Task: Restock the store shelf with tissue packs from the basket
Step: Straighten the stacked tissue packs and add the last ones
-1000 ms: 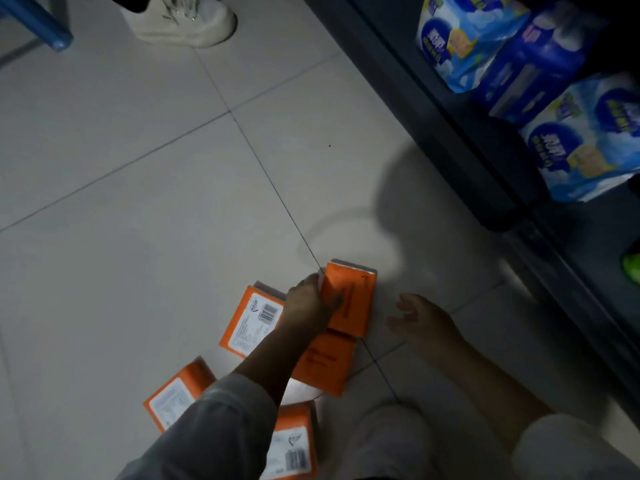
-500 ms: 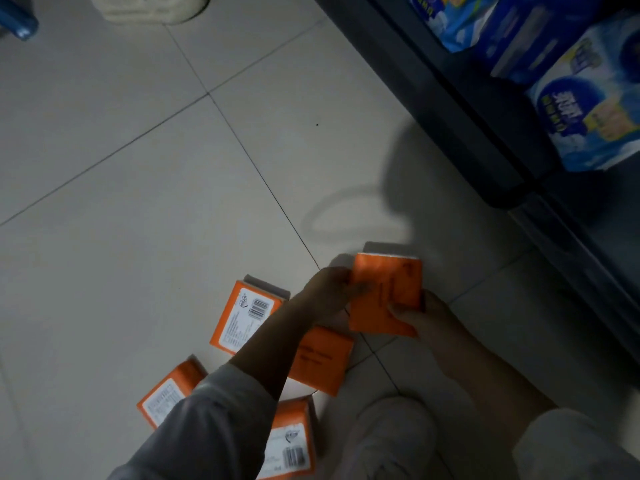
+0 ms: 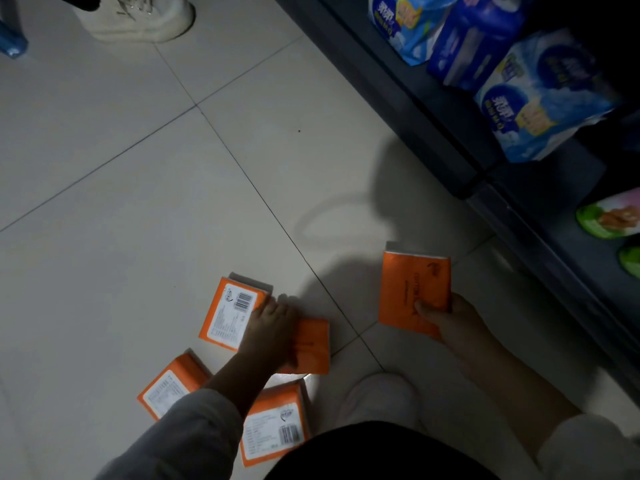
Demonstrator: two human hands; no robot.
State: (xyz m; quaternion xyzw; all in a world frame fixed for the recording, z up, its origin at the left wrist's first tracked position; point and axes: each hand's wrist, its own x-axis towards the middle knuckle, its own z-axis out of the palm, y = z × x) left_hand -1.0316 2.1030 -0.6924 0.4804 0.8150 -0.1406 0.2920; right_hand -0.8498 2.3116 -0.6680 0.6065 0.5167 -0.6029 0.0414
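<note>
My right hand [image 3: 450, 323] holds an orange tissue pack [image 3: 412, 289] just above the tiled floor, thumb on its face. My left hand [image 3: 270, 327] reaches down onto the packs on the floor, fingers lying over a label-up pack [image 3: 228, 317] and a plain orange pack [image 3: 311, 344]; whether it grips either is unclear. Two more orange packs lie nearer me, one at the left [image 3: 169, 386] and one by my knee [image 3: 273, 427]. The dark shelf [image 3: 398, 81] runs along the right. No basket is in view.
Blue tissue bags [image 3: 533, 98] stand on the shelf's low tier, with green packets [image 3: 609, 220] further along it. Another person's white shoe [image 3: 138, 19] stands at the top left beside a blue object [image 3: 10, 39]. My own shoe [image 3: 381, 396] is near the packs.
The pack passed from my left hand into my right, which carried it rightward toward the shelf. My left hand dropped back onto the packs on the floor.
</note>
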